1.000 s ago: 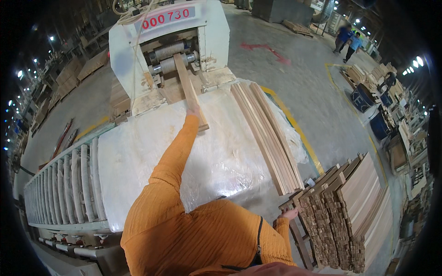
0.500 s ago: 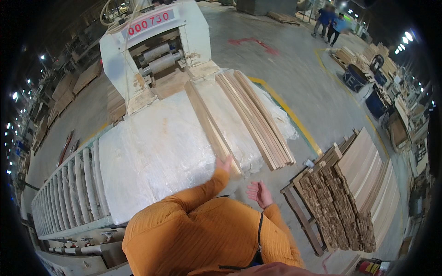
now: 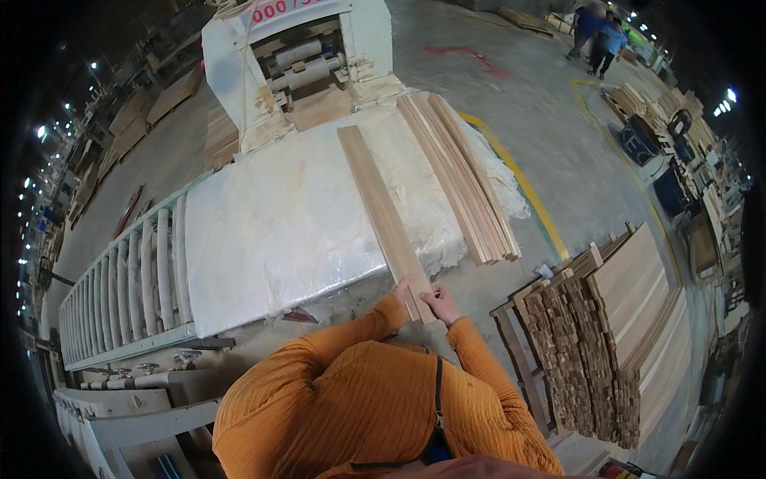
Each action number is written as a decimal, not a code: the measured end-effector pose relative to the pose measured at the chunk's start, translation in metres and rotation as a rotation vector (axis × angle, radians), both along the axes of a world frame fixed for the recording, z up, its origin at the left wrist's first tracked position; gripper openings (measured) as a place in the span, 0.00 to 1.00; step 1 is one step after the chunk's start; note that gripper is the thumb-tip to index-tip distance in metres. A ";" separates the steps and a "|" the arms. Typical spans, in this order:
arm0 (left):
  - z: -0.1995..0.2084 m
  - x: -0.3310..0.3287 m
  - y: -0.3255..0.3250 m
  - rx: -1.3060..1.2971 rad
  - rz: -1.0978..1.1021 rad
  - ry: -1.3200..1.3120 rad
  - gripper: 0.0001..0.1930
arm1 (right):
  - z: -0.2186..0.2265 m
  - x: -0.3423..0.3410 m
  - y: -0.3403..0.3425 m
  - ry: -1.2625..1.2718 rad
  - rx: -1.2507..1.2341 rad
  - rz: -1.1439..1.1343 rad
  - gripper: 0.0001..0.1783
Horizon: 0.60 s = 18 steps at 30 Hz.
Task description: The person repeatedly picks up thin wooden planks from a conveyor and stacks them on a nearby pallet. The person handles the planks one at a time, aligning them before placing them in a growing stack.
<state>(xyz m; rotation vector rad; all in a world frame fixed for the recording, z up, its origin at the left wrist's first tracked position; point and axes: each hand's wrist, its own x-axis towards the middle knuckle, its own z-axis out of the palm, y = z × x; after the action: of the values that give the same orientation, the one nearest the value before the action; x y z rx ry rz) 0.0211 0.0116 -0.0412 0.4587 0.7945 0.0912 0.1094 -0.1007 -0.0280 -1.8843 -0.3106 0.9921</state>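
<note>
While gripped at its near end by left hand (image 3: 401,289) and right hand (image 3: 440,304), board (image 3: 380,204) runs lengthwise toward upper centre, machine (image 3: 299,60) beyond.

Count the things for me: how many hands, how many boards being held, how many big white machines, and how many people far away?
Hands: 2, the left hand and the right hand
Held board: 1
White machine: 1
Far-off people: 2
Total: 6
</note>
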 end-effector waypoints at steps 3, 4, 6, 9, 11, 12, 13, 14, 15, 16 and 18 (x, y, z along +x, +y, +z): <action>-0.010 0.002 -0.005 0.040 -0.049 -0.100 0.24 | -0.001 0.009 -0.005 -0.069 0.206 0.215 0.15; -0.012 0.003 -0.007 0.163 -0.002 -0.046 0.26 | 0.002 0.010 -0.006 -0.274 0.212 0.237 0.15; -0.014 0.008 -0.010 0.351 0.065 0.123 0.30 | 0.011 0.011 -0.007 -0.668 0.062 0.259 0.14; -0.007 0.016 -0.015 0.755 0.017 0.164 0.32 | 0.026 0.004 -0.010 -0.569 0.091 0.271 0.15; 0.004 0.017 -0.019 0.551 -0.067 0.081 0.33 | 0.030 -0.011 -0.011 -0.470 0.315 0.184 0.20; 0.011 0.016 -0.021 0.407 -0.147 0.105 0.33 | 0.031 -0.014 -0.013 -0.357 0.395 0.171 0.22; 0.019 0.016 -0.022 0.433 -0.182 0.120 0.33 | 0.031 -0.015 -0.016 -0.466 0.347 0.166 0.24; 0.026 0.014 -0.021 0.439 -0.231 0.164 0.32 | 0.030 -0.014 -0.018 -0.516 0.291 0.209 0.26; 0.033 0.014 -0.017 0.439 -0.285 0.224 0.31 | 0.029 -0.012 -0.021 -0.551 0.184 0.215 0.27; 0.039 0.019 -0.010 0.441 -0.201 0.214 0.31 | 0.027 -0.012 -0.023 -0.580 0.119 0.284 0.27; 0.046 0.034 0.006 0.421 -0.049 0.230 0.32 | 0.026 -0.010 -0.026 -0.598 -0.161 0.346 0.27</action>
<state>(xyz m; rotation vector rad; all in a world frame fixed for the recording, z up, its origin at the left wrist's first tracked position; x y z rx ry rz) 0.0551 0.0173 0.0049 0.8983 0.9932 0.1637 0.0995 -0.1269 -0.0022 -2.3004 -0.9566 0.6588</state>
